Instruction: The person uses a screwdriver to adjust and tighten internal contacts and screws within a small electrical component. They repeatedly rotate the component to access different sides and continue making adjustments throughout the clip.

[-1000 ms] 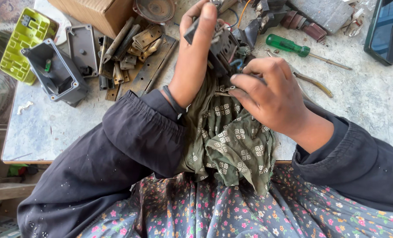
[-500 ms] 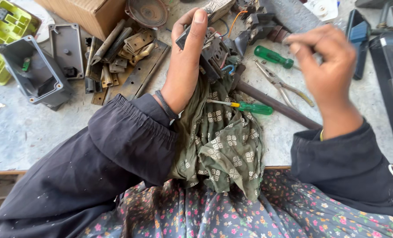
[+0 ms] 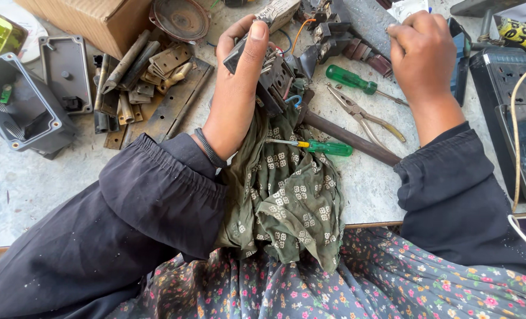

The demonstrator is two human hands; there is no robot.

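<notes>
My left hand point(image 3: 236, 94) is raised over the bench and grips a black electrical part point(image 3: 275, 77) with metal contacts and coloured wires, thumb on top. A green patterned cloth point(image 3: 286, 189) hangs from under that wrist down to my lap. My right hand point(image 3: 422, 53) rests at the far right of the bench with its fingers curled down beside a dark phone point(image 3: 461, 41); whatever is under the fingers is hidden. Between the hands lie a large green-handled screwdriver point(image 3: 351, 80), pliers point(image 3: 363, 112), a dark metal rod point(image 3: 348, 139) and a small green screwdriver point(image 3: 328, 147).
A cardboard box point(image 3: 97, 20) and a rusty round disc point(image 3: 180, 18) stand at the back left. Metal strips point(image 3: 145, 77), a grey enclosure point(image 3: 18, 112) and its lid point(image 3: 65, 74) lie at the left. A black power strip point(image 3: 505, 88) with cables lies on the right.
My right hand left the black part, moved up and right across the bench, and now rests by the phone. The small green screwdriver has come into view. My left hand keeps its grip.
</notes>
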